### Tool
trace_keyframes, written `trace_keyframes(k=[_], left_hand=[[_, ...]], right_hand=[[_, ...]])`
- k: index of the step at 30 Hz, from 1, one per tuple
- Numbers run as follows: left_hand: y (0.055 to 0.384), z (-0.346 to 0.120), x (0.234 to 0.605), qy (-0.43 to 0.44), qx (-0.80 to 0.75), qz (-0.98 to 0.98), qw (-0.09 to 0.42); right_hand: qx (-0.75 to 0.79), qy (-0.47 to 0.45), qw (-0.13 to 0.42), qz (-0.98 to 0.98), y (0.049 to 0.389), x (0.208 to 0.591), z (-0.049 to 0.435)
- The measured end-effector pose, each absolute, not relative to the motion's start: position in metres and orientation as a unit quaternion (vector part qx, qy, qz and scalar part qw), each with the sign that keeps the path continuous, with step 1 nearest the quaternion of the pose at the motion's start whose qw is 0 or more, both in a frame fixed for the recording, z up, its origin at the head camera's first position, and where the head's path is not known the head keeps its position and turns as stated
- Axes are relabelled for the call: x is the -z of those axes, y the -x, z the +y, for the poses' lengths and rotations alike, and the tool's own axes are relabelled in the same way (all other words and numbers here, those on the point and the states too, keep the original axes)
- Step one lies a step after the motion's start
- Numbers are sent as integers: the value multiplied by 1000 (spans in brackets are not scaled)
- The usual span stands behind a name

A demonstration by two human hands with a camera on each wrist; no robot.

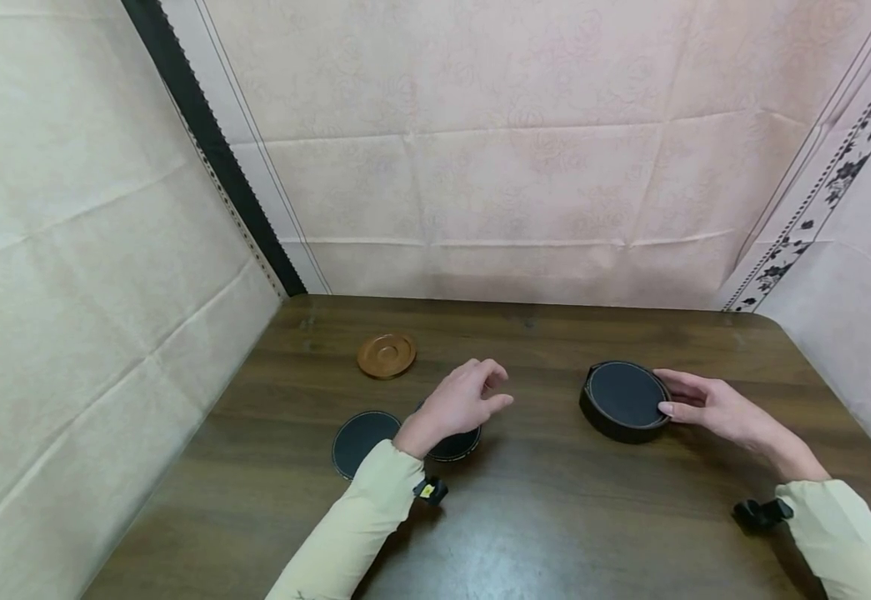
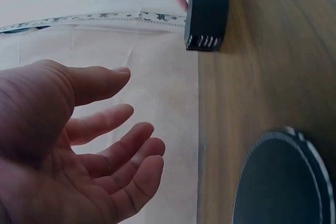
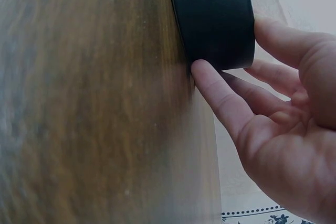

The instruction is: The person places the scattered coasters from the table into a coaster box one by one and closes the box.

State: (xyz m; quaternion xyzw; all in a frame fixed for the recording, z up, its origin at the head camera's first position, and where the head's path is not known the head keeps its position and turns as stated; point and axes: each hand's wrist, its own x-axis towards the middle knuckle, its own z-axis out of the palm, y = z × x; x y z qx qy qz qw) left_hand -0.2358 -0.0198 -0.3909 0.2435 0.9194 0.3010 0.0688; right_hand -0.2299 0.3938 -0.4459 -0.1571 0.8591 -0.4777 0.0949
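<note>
My right hand (image 1: 731, 410) grips the right side of a round black coaster holder (image 1: 625, 398), thumb at its top rim and fingers against its side. A dark disc fills the holder's top, and its low, curved wall shows in the right wrist view. My left hand (image 1: 459, 403) hovers with loosely bent, parted fingers and nothing between them. Under it lies a round black coaster (image 1: 455, 448) with pale edge stitching, mostly hidden by the hand in the head view. A second black coaster (image 1: 364, 442) lies just to the left, partly behind the wrist.
A round brown wooden coaster (image 1: 387, 357) lies farther back on the left of the brown table (image 1: 525, 517). Pale cloth (image 1: 510, 167) hangs behind the table's back edge and along both sides. Both wrists wear small dark devices.
</note>
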Motion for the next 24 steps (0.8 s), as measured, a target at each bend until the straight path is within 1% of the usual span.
trace_keyframes(k=[9, 15, 24], left_hand=[[238, -49, 400, -222, -292, 927, 78], [245, -69, 403, -189, -267, 941, 86], [251, -71, 413, -171, -216, 950, 147]], right_hand=[[475, 157, 90, 861, 229, 445, 392], [457, 147, 97, 872, 229, 442, 392], [452, 148, 92, 875, 230, 445, 395]])
